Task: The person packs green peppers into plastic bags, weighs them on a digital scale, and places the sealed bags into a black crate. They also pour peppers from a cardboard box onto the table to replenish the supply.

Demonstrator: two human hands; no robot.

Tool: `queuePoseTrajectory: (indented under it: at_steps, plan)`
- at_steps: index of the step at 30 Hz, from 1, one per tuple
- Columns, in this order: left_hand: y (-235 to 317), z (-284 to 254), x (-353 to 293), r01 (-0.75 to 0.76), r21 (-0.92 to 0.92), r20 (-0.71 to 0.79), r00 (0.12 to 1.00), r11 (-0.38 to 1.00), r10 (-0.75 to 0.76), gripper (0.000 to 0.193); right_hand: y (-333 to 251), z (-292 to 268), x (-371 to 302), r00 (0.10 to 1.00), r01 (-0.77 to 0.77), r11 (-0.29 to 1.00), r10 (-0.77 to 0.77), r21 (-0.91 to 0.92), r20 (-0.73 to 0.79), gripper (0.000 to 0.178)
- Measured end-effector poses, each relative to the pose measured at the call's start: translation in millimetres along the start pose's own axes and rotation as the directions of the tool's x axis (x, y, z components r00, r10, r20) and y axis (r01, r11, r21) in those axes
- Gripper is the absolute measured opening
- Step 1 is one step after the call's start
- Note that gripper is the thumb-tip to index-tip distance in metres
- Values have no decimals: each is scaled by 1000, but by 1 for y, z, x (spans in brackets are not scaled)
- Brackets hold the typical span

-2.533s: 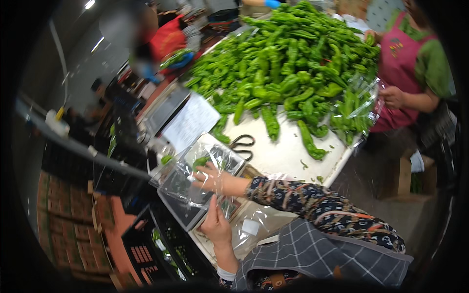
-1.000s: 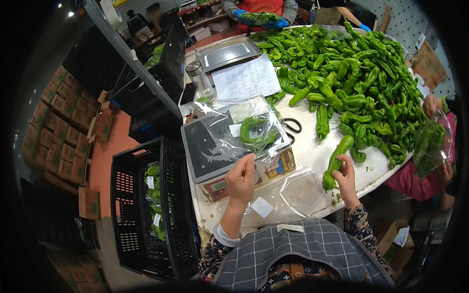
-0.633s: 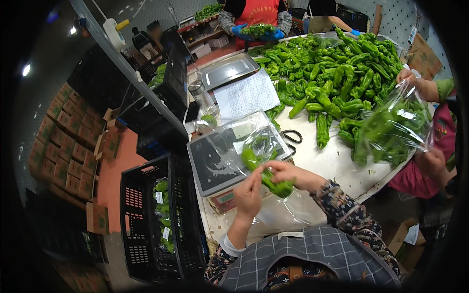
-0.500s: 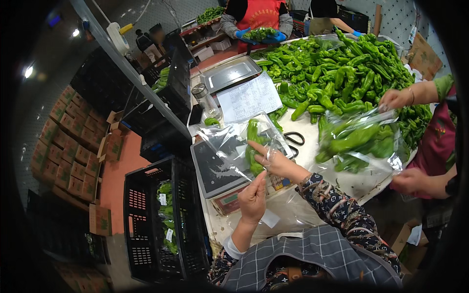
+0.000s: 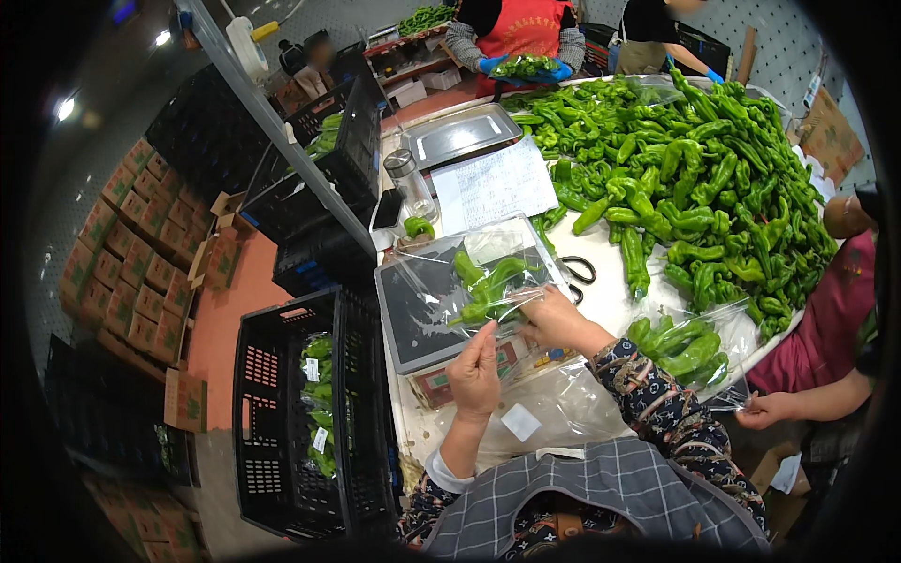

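A clear plastic bag with a few long green peppers in it lies over the dark top of a scale. My left hand pinches the near edge of the bag, thumb against fingers. Bent fingers of my right hand grip the bag's right side beside the peppers; film partly covers the fingertips. Right of it, a co-worker's hand holds the edge of another clear bag of green peppers. Black-handled scissors rest just beyond my right hand.
A large heap of green peppers covers the table's far right. Beyond the scale are a written sheet, a glass jar and a metal tray. A black crate with bagged peppers stands at left, below a slanting metal post.
My right hand has drawn back toward the bag's right side, its fingers now bent. More peppers show spread in my bag. The co-worker's bag has come down and nearer.
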State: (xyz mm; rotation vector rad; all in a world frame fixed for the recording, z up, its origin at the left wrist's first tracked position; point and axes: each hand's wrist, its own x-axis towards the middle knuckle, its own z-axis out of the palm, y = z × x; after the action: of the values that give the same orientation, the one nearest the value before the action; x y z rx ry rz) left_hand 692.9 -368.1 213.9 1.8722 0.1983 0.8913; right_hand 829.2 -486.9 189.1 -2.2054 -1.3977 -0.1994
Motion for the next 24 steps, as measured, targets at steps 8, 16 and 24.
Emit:
queuePoseTrajectory:
  at_steps: [8, 16, 24]
  plan:
    - [-2, -8, 0, -30, 52, 86, 996, 998, 25, 19, -7, 26, 35, 784, -303, 716, 562, 629, -263, 40]
    - [-1, -20, -5, -137, 95, 191, 975, 986, 117, 18, -24, 22, 64, 905, -108, 913, 254, 393, -340, 44]
    - [-9, -8, -1, -1, 49, 127, 992, 999, -5, 19, -20, -15, 7, 998, -50, 965, 58, 259, -26, 48]
